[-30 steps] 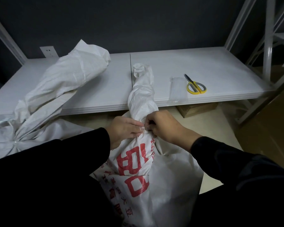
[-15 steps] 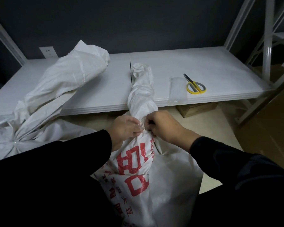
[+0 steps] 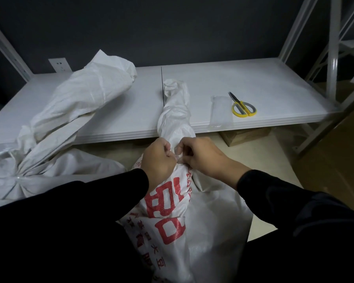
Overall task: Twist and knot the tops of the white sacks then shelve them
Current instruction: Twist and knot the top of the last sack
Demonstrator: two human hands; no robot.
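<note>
Little has shifted since the earlier frames: both hands sit at the same spot on the sack's throat, and the left hand (image 3: 157, 158) has only crept slightly up and inward toward the right hand (image 3: 202, 158). Both hands are curled, their fingertips meeting at the gathered cloth of the printed sack (image 3: 172, 211). Each pinches the fabric there, and a small pale scrap shows between the two; what it is cannot be told.

Below the hands the sack's body spreads wide, its red characters running down between the two black sleeves (image 3: 90, 221). Beyond the knuckles the twisted neck (image 3: 176, 111) rises away from the person and leans onto the front edge of the white shelf (image 3: 264, 78), its crumpled tip lying beside the seam between the two shelf boards.

Well to the left of the left hand a second sack (image 3: 80, 103) slumps half on the shelf, its top already cinched lower down near the left sleeve. Past the right hand and farther back, yellow-handled scissors (image 3: 243, 106) lie on the shelf, touching a clear plastic packet (image 3: 221, 111). A brown box (image 3: 243, 135) sits under the shelf edge on the pale floor (image 3: 325, 164). White metal uprights (image 3: 333, 48) stand at far right, and a wall socket (image 3: 59, 64) shows on the dark wall (image 3: 172, 27) behind.
</note>
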